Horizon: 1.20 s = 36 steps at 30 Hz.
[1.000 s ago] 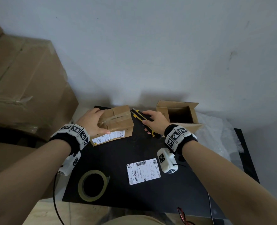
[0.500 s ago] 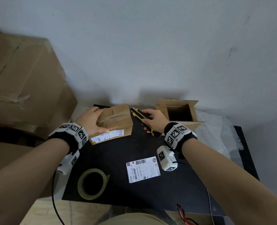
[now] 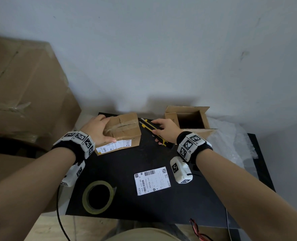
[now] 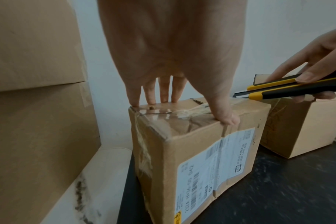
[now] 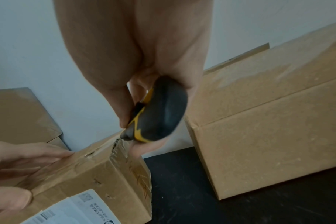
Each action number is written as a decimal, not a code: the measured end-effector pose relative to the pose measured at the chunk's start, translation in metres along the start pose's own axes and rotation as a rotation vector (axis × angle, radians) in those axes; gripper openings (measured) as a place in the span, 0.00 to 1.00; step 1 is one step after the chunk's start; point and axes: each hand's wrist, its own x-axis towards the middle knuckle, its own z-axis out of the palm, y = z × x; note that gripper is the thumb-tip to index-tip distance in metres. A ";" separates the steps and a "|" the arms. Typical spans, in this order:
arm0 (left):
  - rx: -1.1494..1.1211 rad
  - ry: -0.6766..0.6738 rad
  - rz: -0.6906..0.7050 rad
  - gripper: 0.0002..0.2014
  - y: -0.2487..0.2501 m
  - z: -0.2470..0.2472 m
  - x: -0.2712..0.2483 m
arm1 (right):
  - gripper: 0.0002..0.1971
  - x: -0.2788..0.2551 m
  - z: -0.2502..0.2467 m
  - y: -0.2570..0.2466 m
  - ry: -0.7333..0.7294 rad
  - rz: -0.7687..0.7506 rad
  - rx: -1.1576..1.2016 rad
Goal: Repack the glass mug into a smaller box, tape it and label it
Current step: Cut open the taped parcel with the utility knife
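A closed, taped cardboard box with a white label on its near side stands at the back of the black table. My left hand presses on its left end, with straight fingers on the top and the thumb at the near edge. My right hand grips a yellow and black utility knife. Its blade tip is at the right end of the top tape seam. A smaller open box stands to the right. No mug is visible.
A loose shipping label and a tape roll lie on the near part of the table. Bubble wrap covers the right side. Large cartons are stacked to the left, and a wall stands behind.
Almost nothing. My right hand has eased the knife tip slightly closer to the box's right end. My left hand stays on the box.
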 end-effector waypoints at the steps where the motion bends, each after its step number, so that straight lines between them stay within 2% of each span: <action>1: -0.001 0.002 0.000 0.44 0.000 0.000 0.000 | 0.24 -0.001 0.000 0.001 -0.001 0.003 0.004; 19: -0.022 0.023 0.020 0.43 0.000 0.002 -0.002 | 0.23 -0.032 -0.001 0.009 -0.022 0.017 -0.044; 25: 0.083 0.000 -0.051 0.46 -0.004 0.004 -0.002 | 0.24 -0.048 0.001 0.014 0.071 -0.015 -0.012; 27: 0.062 -0.027 -0.080 0.46 -0.003 0.004 -0.003 | 0.25 -0.051 0.003 0.013 0.079 -0.019 -0.008; 31: 0.155 -0.084 -0.106 0.42 0.001 -0.002 -0.006 | 0.25 -0.057 0.006 0.012 0.095 -0.029 0.014; 36: 0.186 -0.139 -0.171 0.46 0.009 0.002 -0.017 | 0.25 -0.062 0.012 0.017 0.088 -0.050 0.018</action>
